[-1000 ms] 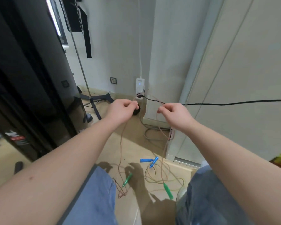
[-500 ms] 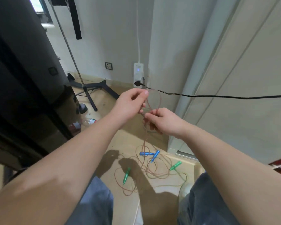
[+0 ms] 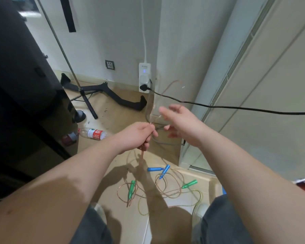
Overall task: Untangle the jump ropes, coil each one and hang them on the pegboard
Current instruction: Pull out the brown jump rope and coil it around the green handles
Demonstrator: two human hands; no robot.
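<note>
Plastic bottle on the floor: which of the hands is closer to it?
Left. The left hand, gripping the jump rope, is just right of the plastic bottle; the right hand is farther right, past it.

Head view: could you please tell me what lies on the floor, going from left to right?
Bottle → left green handle → blue handles → right green handle.

bottle label (image 3: 97,133): red with white print, too blurred to read.
power strip (image 3: 144,66): small grey mark at its top, too small to read.
</note>
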